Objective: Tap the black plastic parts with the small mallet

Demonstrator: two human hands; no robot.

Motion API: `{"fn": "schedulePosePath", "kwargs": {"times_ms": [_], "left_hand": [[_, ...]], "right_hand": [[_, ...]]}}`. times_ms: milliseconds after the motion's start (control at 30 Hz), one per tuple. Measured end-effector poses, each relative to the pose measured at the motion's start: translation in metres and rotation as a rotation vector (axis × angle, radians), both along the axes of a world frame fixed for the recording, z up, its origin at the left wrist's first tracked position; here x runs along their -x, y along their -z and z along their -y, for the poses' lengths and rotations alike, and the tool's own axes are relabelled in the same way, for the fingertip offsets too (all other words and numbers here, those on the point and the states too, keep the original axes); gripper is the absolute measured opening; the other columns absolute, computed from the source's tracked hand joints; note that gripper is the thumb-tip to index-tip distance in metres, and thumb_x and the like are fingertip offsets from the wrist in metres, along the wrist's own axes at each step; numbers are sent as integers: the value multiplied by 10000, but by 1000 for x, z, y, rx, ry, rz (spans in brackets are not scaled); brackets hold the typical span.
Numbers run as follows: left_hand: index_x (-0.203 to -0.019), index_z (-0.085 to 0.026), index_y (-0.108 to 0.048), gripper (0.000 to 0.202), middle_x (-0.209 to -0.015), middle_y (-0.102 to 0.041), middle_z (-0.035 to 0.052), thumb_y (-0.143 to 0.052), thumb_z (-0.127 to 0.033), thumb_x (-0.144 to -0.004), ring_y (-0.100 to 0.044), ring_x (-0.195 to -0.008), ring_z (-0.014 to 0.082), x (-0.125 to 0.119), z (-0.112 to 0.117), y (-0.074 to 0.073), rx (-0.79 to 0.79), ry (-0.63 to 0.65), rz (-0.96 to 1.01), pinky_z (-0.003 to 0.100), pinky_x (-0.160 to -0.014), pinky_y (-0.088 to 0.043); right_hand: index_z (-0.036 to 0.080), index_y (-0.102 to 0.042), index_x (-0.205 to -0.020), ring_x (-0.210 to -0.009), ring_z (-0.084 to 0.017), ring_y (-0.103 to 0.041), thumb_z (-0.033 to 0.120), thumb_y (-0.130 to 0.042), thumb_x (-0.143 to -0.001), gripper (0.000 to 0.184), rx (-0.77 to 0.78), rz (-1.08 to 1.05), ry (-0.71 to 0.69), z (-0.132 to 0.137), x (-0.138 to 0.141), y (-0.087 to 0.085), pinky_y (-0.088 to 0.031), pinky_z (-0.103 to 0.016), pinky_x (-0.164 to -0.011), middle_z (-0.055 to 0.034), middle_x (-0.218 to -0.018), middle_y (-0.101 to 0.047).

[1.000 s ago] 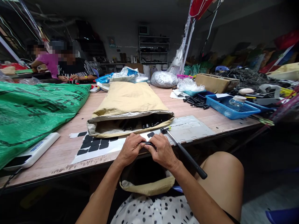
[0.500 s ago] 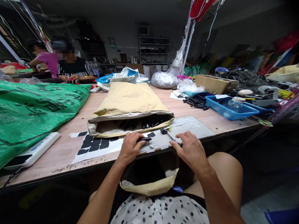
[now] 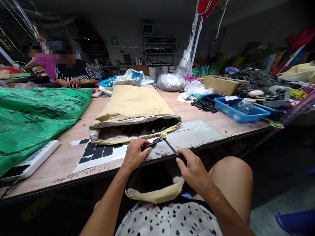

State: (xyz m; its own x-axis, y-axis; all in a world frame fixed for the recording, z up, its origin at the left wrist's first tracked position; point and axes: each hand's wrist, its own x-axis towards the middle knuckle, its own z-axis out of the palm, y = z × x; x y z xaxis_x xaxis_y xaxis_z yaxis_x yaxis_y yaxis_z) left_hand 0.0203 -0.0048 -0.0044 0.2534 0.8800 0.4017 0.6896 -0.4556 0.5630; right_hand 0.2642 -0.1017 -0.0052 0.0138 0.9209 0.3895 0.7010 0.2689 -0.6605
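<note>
My left hand (image 3: 136, 154) is closed on a slim black pen-like part (image 3: 149, 146), whose tip points right over the grey cardboard sheet (image 3: 197, 131). In my right hand (image 3: 193, 165) is a small hammer (image 3: 171, 146) with a yellow face on its head, a shiny metal shaft and a dark grip. Its head is just above or beside the tip of the black part; contact cannot be made out. Behind my hands lies a tan paper sack (image 3: 137, 101), its mouth towards me and black parts inside. Another open sack (image 3: 157, 196) sits at my lap.
A white sheet with black stickers (image 3: 98, 152) lies left of my hands. Further left are a green woven bag (image 3: 41, 111) and a white device (image 3: 31, 160). On the right are a blue basket (image 3: 238, 113) and black parts (image 3: 204, 105). Two people (image 3: 71, 70) sit across the table.
The hammer's head has turned up and moved left, to the tip of the black part. My right hand has shifted left and down. The whole view has moved slightly.
</note>
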Motion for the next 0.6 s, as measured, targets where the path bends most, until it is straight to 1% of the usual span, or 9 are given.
{"fn": "schedulePosePath", "kwargs": {"times_ms": [67,133,200,233,300,367,433,500,600], "left_hand": [[-938,-218,-753,137,-944,-744,35,-733,-234,-804,-587,-923,241,0,1,-1,12,7,13,364,-821,-434],[-936,-216,-757,143,-934,-741,34,-741,-231,-795,-585,-911,236,-1,1,-1,27,11,32,352,-796,-436],[-941,-219,-759,150,-934,-740,30,-747,-230,-791,-584,-904,229,-1,1,-1,31,13,44,348,-795,-438],[-941,-222,-759,151,-935,-740,27,-749,-225,-790,-583,-902,226,-1,0,-1,28,14,47,347,-802,-438],[-938,-224,-757,154,-937,-742,22,-752,-207,-784,-582,-899,222,-1,0,0,21,16,52,344,-804,-437],[-931,-224,-753,160,-934,-743,20,-753,-185,-776,-581,-897,219,0,0,0,22,16,62,336,-792,-438],[-911,-225,-750,152,-926,-742,18,-755,-171,-769,-583,-900,220,-1,0,-1,24,15,65,333,-792,-439],[-892,-230,-748,136,-917,-740,16,-755,-173,-769,-586,-904,223,-1,1,-2,23,10,55,338,-801,-437],[-898,-234,-746,130,-924,-739,14,-753,-188,-776,-585,-909,232,0,2,-3,11,11,29,355,-819,-426]], "right_hand": [[183,-644,-1211,-1074,-221,-658,219,-480,-952,308,-64,-1,-31,-1,9,-4,-529,-362,-979,-94,-1142,-701],[193,-585,-1353,-1115,-210,-650,180,-448,-971,406,-154,5,-61,-2,17,-8,-521,-349,-1005,-98,-1203,-682],[220,-506,-1466,-1105,-196,-651,158,-415,-991,487,-239,20,-64,-2,23,-11,-528,-319,-978,-96,-1225,-663],[231,-484,-1493,-1070,-191,-659,150,-400,-997,509,-257,44,-57,-2,25,-11,-535,-306,-946,-95,-1206,-660],[235,-492,-1496,-954,-184,-674,135,-381,-995,523,-218,130,-46,0,28,-9,-548,-288,-860,-88,-1123,-662],[241,-524,-1474,-851,-177,-669,123,-381,-981,527,-114,231,-53,1,29,-6,-546,-278,-785,-73,-1044,-660],[260,-548,-1454,-819,-171,-662,128,-393,-973,523,-45,281,-46,2,27,-6,-533,-265,-754,-56,-1001,-657],[279,-551,-1451,-838,-166,-663,150,-403,-980,510,-47,284,2,0,22,-8,-517,-251,-750,-45,-998,-659],[304,-579,-1424,-830,-156,-654,172,-435,-983,482,-57,333,143,-6,11,-11,-483,-242,-702,-33,-988,-654]]}}
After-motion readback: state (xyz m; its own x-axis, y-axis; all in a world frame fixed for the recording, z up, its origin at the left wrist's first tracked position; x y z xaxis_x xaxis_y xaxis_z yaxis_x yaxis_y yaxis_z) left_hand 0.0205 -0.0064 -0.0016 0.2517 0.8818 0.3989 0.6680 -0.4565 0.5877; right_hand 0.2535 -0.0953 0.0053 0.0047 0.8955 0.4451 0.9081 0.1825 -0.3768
